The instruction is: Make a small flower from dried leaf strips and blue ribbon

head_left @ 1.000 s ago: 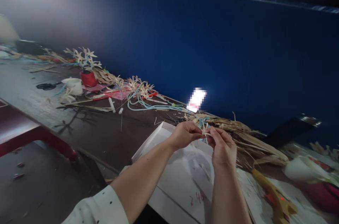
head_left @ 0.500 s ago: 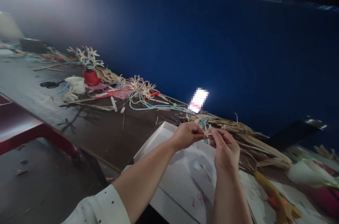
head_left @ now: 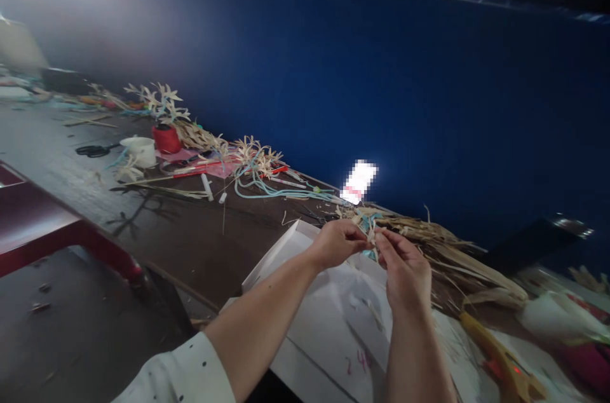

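Note:
Over a white box lid (head_left: 269,257), my left hand (head_left: 339,243) and my right hand (head_left: 408,266) meet, both closed in a pinch. Between their fingertips is a small pale dried-leaf flower (head_left: 372,234), its petals partly covered by the fingers. Just behind the fingers lies a bundle of dried leaf strips (head_left: 443,238), with bits of light blue near it. To the right of my right forearm rests a yellow glue gun (head_left: 498,355) with a red light glowing on its side.
Left along the table lie light blue cords (head_left: 281,193), finished dried-leaf flowers (head_left: 257,155), a red thread spool (head_left: 166,139), a white cup (head_left: 140,152) and black scissors (head_left: 93,150). A lit, blurred-out screen (head_left: 358,182) leans at the blue wall. A dark red stool (head_left: 61,231) stands front left.
My right fingertips have shifted slightly left over the flower, covering more of its petals. My left hand keeps its pinch. The view has moved a little.

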Action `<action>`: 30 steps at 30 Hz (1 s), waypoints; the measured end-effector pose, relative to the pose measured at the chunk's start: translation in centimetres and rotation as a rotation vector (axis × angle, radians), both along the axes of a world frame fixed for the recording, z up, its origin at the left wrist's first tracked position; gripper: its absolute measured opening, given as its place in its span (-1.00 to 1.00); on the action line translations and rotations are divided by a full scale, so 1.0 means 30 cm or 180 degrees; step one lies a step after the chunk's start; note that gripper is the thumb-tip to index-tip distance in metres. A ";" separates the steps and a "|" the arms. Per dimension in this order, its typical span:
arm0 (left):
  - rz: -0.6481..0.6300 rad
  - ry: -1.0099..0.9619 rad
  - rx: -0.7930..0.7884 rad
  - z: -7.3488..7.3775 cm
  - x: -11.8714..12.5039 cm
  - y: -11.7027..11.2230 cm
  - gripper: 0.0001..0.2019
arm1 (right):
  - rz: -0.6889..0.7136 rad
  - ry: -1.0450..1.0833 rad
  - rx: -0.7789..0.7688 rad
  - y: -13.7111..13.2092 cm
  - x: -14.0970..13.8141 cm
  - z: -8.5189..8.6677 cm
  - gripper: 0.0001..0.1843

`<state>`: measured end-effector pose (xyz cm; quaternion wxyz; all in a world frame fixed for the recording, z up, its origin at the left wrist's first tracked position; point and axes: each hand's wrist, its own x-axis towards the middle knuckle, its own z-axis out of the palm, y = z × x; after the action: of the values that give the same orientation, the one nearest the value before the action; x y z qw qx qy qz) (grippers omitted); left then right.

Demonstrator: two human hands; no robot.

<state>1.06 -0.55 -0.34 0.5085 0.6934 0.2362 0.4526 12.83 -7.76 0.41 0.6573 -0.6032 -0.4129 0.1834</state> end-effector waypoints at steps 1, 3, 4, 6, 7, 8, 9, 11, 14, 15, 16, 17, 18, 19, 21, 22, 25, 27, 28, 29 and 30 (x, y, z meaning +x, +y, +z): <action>0.0012 -0.0041 -0.0027 0.000 0.001 0.000 -0.78 | 0.0058 0.0054 -0.0006 0.001 0.000 -0.002 -0.57; 0.0017 -0.0113 -0.0059 0.001 0.000 0.000 -0.74 | 0.0134 0.0173 0.0003 0.002 0.000 -0.006 -0.57; 0.0015 -0.0135 -0.0075 0.002 0.000 -0.001 -0.73 | 0.0160 0.0239 0.0019 0.003 0.000 -0.006 -0.58; -0.0005 -0.0150 -0.0117 0.003 -0.001 -0.002 -0.72 | 0.0214 0.0374 0.0038 0.004 -0.003 -0.004 -0.58; -0.0024 -0.0149 -0.0133 0.003 -0.002 -0.002 -0.73 | 0.0236 0.0449 0.0036 0.004 -0.004 -0.002 -0.59; -0.0048 -0.0145 -0.0140 0.002 -0.002 -0.002 -0.74 | 0.0263 0.0519 0.0022 0.004 -0.006 0.001 -0.60; -0.0073 -0.0140 -0.0134 0.001 -0.002 -0.002 -0.75 | 0.0297 0.0574 0.0002 0.003 -0.007 0.004 -0.61; -0.0133 -0.0106 -0.0085 -0.002 -0.003 -0.002 -0.78 | 0.0361 0.0650 -0.0015 0.002 -0.008 0.008 -0.63; -0.0203 -0.0037 0.0030 -0.005 -0.004 0.000 -0.82 | 0.0428 0.0714 0.0000 0.002 -0.005 0.008 -0.66; -0.0228 -0.0001 0.0095 -0.005 -0.005 0.000 -0.83 | 0.0444 0.0733 0.0001 0.002 -0.004 0.007 -0.67; -0.0243 0.0039 0.0170 -0.005 -0.006 0.001 -0.83 | 0.0452 0.0749 -0.0003 0.002 -0.003 0.005 -0.68; -0.0250 0.0080 0.0250 -0.004 -0.007 0.001 -0.83 | 0.0462 0.0763 -0.0016 0.003 -0.002 0.003 -0.69; -0.0257 0.0121 0.0332 -0.003 -0.008 0.001 -0.84 | 0.0472 0.0776 -0.0026 0.003 -0.001 0.002 -0.69; -0.0257 0.0153 0.0398 -0.002 -0.010 0.001 -0.84 | 0.0475 0.0799 -0.0030 0.004 -0.001 0.002 -0.70; -0.0242 0.0192 0.0453 0.000 -0.011 0.001 -0.85 | 0.0486 0.0867 -0.0027 0.005 -0.002 0.004 -0.70; -0.0244 0.0214 0.0450 0.000 -0.011 0.001 -0.86 | 0.0500 0.0907 -0.0020 0.005 -0.003 0.006 -0.69; -0.0240 0.0273 0.0418 0.000 -0.011 0.003 -0.87 | 0.0554 0.1012 -0.0022 0.004 -0.004 0.012 -0.67; -0.0243 0.0321 0.0420 -0.001 -0.010 0.004 -0.87 | 0.0566 0.1034 -0.0021 0.003 -0.004 0.014 -0.65; -0.0245 0.0342 0.0423 -0.002 -0.010 0.005 -0.87 | 0.0568 0.1033 -0.0021 0.002 -0.004 0.014 -0.65; -0.0258 0.0353 0.0424 -0.002 -0.011 0.005 -0.86 | 0.0573 0.1024 -0.0015 0.001 -0.004 0.015 -0.65; -0.0283 0.0355 0.0417 -0.003 -0.011 0.006 -0.86 | 0.0580 0.1012 -0.0007 0.001 -0.005 0.015 -0.65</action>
<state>0.73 -0.39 -0.43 0.4677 0.7591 0.2029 0.4048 12.67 -7.74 0.85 0.6943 -0.5274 -0.3565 0.3357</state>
